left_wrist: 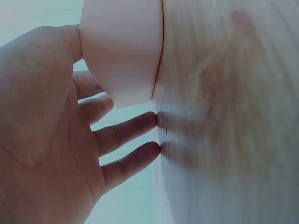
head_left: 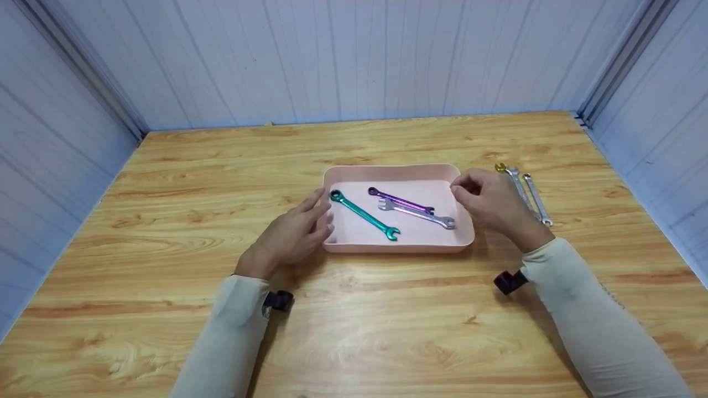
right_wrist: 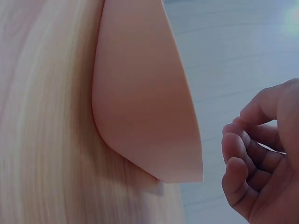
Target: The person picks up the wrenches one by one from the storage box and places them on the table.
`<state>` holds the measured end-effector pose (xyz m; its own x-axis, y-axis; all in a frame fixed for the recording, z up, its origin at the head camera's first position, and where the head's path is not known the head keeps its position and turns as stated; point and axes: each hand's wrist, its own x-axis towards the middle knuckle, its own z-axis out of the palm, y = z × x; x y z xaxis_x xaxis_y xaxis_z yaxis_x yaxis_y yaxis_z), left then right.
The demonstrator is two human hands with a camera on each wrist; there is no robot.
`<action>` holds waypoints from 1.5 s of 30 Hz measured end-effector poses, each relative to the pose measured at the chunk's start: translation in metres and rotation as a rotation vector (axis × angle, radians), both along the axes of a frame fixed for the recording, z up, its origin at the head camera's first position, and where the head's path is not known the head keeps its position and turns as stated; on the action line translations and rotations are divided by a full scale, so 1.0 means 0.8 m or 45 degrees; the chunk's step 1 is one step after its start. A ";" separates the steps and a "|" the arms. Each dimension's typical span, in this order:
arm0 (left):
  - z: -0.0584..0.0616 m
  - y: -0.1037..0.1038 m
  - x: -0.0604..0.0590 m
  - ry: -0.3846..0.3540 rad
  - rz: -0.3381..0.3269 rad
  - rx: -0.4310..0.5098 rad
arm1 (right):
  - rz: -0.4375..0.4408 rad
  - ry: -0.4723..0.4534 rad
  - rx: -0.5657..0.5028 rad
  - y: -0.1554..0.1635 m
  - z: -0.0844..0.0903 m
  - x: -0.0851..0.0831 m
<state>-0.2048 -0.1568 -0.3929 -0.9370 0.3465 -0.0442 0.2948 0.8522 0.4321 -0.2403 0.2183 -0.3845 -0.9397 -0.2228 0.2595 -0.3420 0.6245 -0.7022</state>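
A pink tray [head_left: 399, 249], in which 3 wrenches are held, is shown on a wood-patterned table [head_left: 376, 337] just right of the centre of the head view. In the tray, a green wrench [head_left: 365, 214] is laid slantwise at the left, while a purple wrench [head_left: 401, 199] and a silver wrench [head_left: 416, 212] are placed close together, nearly parallel, towards the right; whether these 2 touch cannot be told. The left hand [head_left: 292, 231] is set at the tray's left end, its fingers spread and relaxed, with nothing gripped. The right hand [head_left: 491, 200] is held at the tray's upper right corner, its fingers loosely curled; nothing is seen between them, and in the right wrist view a gap is left between the fingertips and the rim. To the right of this hand, 2 more silver wrenches [head_left: 537, 199] are laid on the table, the nearer of which is partly hidden, and a gold wrench end [head_left: 501, 168] is seen beside them. Pale sleeves [head_left: 229, 326] are worn on both arms, and pale wall panels [head_left: 298, 66] are shown across the top of the frame.
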 end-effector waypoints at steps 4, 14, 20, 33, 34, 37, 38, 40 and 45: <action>-0.001 0.000 0.000 0.004 0.002 -0.006 | 0.034 0.054 0.003 -0.004 -0.002 0.001; -0.002 -0.003 0.001 0.066 -0.049 0.019 | 0.183 0.175 0.110 -0.018 -0.008 0.005; -0.002 -0.001 0.001 0.074 -0.048 0.026 | 0.264 0.108 0.280 -0.027 -0.015 0.010; -0.004 0.000 -0.001 0.018 0.004 0.013 | 0.290 0.084 0.523 -0.037 -0.023 0.010; -0.004 0.000 -0.001 0.016 0.006 0.011 | 0.290 0.083 0.527 -0.037 -0.023 0.010; -0.004 0.000 0.000 0.015 0.010 0.002 | 0.284 0.057 0.542 -0.038 -0.023 0.011; -0.004 0.000 0.000 0.016 0.010 0.001 | 0.284 0.045 0.547 -0.038 -0.023 0.011; -0.004 -0.001 0.000 0.033 -0.006 0.002 | 0.283 0.037 0.554 -0.039 -0.023 0.011; -0.003 -0.002 0.000 0.061 -0.049 0.013 | 0.292 0.054 0.556 -0.039 -0.022 0.011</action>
